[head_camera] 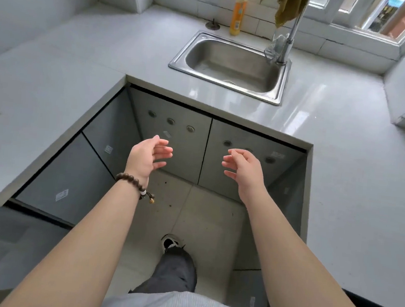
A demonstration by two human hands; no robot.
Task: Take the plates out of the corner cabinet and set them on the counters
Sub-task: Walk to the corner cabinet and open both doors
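Observation:
No plates are in view. The grey cabinet doors below the counter are all closed: the left door under the sink [173,135], the right door [244,167] and the corner doors on the left run [109,132]. My left hand [146,156], with a bead bracelet on its wrist, hangs in front of the left door, fingers apart and empty. My right hand [243,168] hangs in front of the right door, also spread and empty. Neither hand touches a door.
A white U-shaped counter [347,132] wraps around me. A steel sink [229,64] with a faucet [287,45] sits at the back, an orange bottle [238,10] and a green cloth [287,5] behind it. My foot [169,243] is on the tiled floor.

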